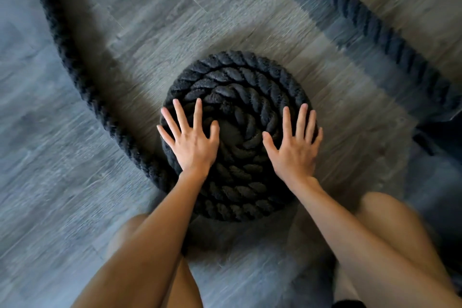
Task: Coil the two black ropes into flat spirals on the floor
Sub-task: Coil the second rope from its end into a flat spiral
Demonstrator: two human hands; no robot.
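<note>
Left hand (192,144) and right hand (295,151) lie flat, fingers spread, on the coiled rope (240,77) on the floor (175,20). Its loose tail (72,62) curves away left; a second rope (375,25), blurred, is cut off top right.

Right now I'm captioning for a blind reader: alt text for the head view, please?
A bare left hand and right hand press flat with spread fingers on a thick black twisted rope wound into a flat spiral on a grey wood-grain floor. Its uncoiled length curves away leftward; a second black rope lies straight at upper right.
</note>
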